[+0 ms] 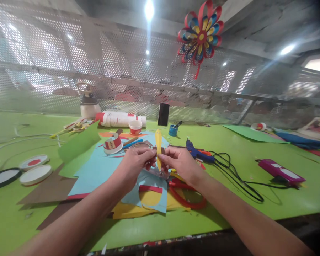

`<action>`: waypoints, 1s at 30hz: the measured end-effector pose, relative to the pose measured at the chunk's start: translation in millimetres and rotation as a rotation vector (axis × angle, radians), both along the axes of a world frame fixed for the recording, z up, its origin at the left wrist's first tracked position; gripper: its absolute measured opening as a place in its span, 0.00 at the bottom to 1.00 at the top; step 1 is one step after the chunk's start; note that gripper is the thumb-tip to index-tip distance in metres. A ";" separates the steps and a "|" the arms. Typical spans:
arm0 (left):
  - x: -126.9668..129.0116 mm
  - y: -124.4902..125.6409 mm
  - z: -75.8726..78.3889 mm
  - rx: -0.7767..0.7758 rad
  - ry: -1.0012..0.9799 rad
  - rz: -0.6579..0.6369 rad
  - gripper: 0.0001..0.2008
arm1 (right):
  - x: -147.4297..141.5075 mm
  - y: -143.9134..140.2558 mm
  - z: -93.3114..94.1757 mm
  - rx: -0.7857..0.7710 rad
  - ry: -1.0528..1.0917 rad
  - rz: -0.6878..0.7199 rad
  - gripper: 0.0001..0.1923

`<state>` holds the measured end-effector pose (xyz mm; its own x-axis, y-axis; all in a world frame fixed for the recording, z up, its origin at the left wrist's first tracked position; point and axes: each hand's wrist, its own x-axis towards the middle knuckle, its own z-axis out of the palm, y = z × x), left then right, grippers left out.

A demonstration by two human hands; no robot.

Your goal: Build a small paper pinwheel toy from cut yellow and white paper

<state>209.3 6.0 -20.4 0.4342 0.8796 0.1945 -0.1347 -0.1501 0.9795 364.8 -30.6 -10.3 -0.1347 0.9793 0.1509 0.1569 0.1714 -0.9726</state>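
Observation:
My left hand (140,160) and my right hand (180,161) meet in front of me, fingers closed in a pinch. Between them stands a narrow yellow paper cutout (158,142), upright, with small dark dots near its rounded top. Dark brown pieces (163,150) show at both sides of it, by my fingertips. Under the hands lie light blue paper sheets (96,174) and yellow paper scraps (128,210). Red-handled scissors (186,202) rest just below my right hand. Beyond that hand is a blue hot glue gun (200,153).
A paper cup (135,127), white rolls (120,120), a blue jar (173,130) and a propped phone (163,114) stand farther back. Round lids (36,175) lie left. A black cord (237,177) runs right beside a magenta box (281,171). A paper flower (201,35) hangs above.

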 end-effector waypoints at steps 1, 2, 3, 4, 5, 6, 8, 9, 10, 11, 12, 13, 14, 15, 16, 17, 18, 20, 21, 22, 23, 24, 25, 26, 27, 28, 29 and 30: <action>0.1 0.6 -0.8 0.000 -0.002 -0.004 0.14 | -0.3 -0.2 -0.2 0.017 -0.019 -0.004 0.14; 0.3 1.2 -1.7 -0.001 -0.005 -0.006 0.14 | -0.5 -0.3 -0.6 0.034 -0.040 -0.010 0.14; 0.5 1.7 -2.4 -0.002 -0.008 -0.005 0.13 | -0.6 -0.2 -1.1 0.050 -0.060 -0.017 0.14; 0.6 2.1 -3.1 -0.003 -0.011 -0.002 0.13 | -0.6 0.0 -1.7 0.065 -0.076 -0.027 0.14; 0.7 2.4 -3.5 -0.007 -0.015 0.003 0.13 | -0.5 0.4 -2.1 0.077 -0.089 -0.035 0.14; 0.8 2.4 -3.6 -0.013 -0.019 0.009 0.13 | -0.4 0.7 -2.4 0.085 -0.099 -0.038 0.14; 0.6 2.0 -2.9 -0.029 -0.025 0.017 0.13 | 0.0 1.0 -2.2 0.089 -0.107 -0.035 0.14; 0.4 1.7 -2.1 -0.035 -0.024 0.018 0.13 | 0.2 0.9 -1.6 0.084 -0.104 -0.026 0.14; 0.2 1.2 -1.1 -0.038 -0.021 0.020 0.13 | 0.5 0.6 -0.6 0.077 -0.097 -0.012 0.15; 0.0 0.8 -0.1 -0.036 -0.014 0.022 0.13 | 0.9 0.2 0.5 0.066 -0.086 0.004 0.15; -0.1 0.4 1.0 -0.031 -0.005 0.023 0.13 | 1.4 -0.4 1.6 0.055 -0.070 0.021 0.16; -0.2 0.0 2.0 -0.024 0.004 0.021 0.13 | 1.9 -1.0 2.7 0.040 -0.050 0.040 0.16; -0.3 -0.4 2.8 -0.014 0.012 0.017 0.13 | 2.4 -1.5 3.4 0.023 -0.027 0.059 0.16; -0.3 -0.8 3.6 -0.003 0.019 0.012 0.13 | 2.8 -1.9 3.6 0.003 -0.001 0.077 0.16; -0.2 -1.3 4.2 0.010 0.023 0.007 0.13 | 3.3 -1.9 3.2 -0.020 0.024 0.094 0.16; -0.1 -1.8 4.7 0.025 0.025 0.007 0.13 | 3.6 -1.7 2.3 -0.043 0.047 0.110 0.16; 0.0 -2.5 5.2 0.043 0.026 0.011 0.13 | 3.8 -1.3 0.8 -0.066 0.069 0.125 0.16; 0.2 -4.0 6.3 0.084 0.032 0.035 0.14 | 3.9 0.0 -3.1 -0.112 0.112 0.143 0.16; 0.3 -4.8 6.8 0.104 0.038 0.044 0.14 | 3.8 0.7 -4.9 -0.132 0.133 0.144 0.16; 0.3 -5.5 7.2 0.120 0.042 0.051 0.15 | 3.5 1.2 -6.4 -0.147 0.155 0.142 0.16; 0.3 -6.0 7.5 0.132 0.044 0.055 0.15 | 3.1 1.4 -7.4 -0.155 0.174 0.137 0.16; 0.2 -6.3 7.7 0.139 0.044 0.057 0.15 | 2.5 1.4 -7.9 -0.157 0.185 0.134 0.16; 0.1 -6.4 7.6 0.143 0.042 0.056 0.15 | 1.9 1.2 -7.8 -0.150 0.190 0.133 0.16; -0.1 -6.3 7.3 0.147 0.040 0.052 0.15 | 1.2 0.8 -7.2 -0.139 0.191 0.134 0.15; -0.3 -6.0 6.7 0.150 0.039 0.051 0.15 | 0.5 0.3 -6.3 -0.125 0.191 0.135 0.15; -0.6 -5.6 5.9 0.154 0.039 0.050 0.15 | -0.2 -0.3 -5.2 -0.111 0.187 0.136 0.15; -0.8 -5.1 5.0 0.157 0.042 0.046 0.15 | -0.8 -0.7 -4.2 -0.100 0.181 0.137 0.14; -1.0 -4.5 4.0 0.158 0.044 0.045 0.15 | -1.3 -1.1 -3.4 -0.091 0.175 0.137 0.14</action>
<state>208.3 1.5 -16.4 0.4059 0.8584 0.3137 -0.0822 -0.3075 0.9480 363.5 -31.7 -13.6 -0.2470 0.9643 0.0951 -0.0339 0.0895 -0.9954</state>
